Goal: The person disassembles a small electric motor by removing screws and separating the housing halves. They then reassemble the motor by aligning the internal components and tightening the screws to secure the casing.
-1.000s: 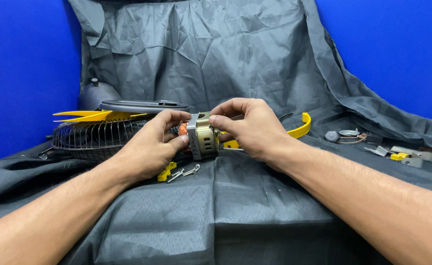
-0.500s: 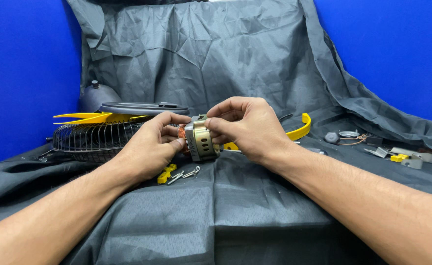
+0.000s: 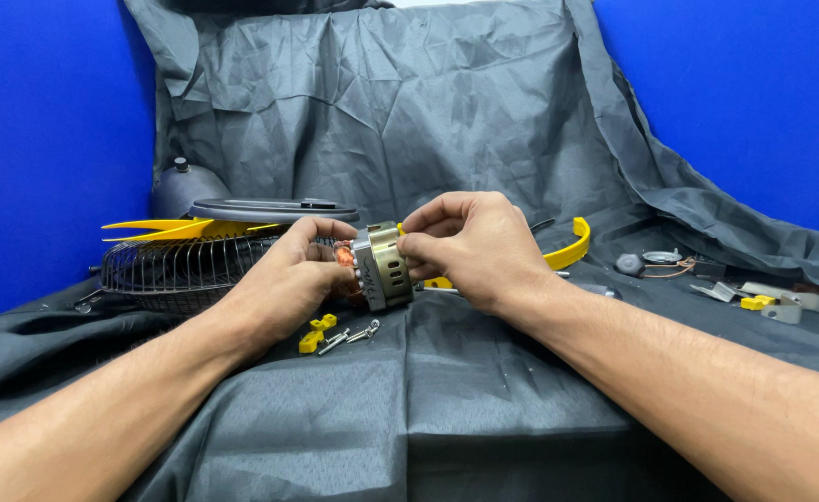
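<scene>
Item: small fan motor [image 3: 383, 266], brass-coloured slotted housing with copper windings showing at its left end, held above the dark grey cloth [image 3: 447, 409]. Left hand [image 3: 284, 279] is closed around the winding end; right hand [image 3: 470, 244] pinches the housing's right face with fingertips. Beneath: yellow clips [image 3: 317, 333] and loose screws [image 3: 352, 335] on the cloth. Left: wire fan guard [image 3: 172, 270], yellow blades [image 3: 182, 228], dark round cover [image 3: 275, 210]. Behind: curved yellow strip [image 3: 568, 249]. Far right: small metal and yellow parts [image 3: 753, 299]. No labels legible.
</scene>
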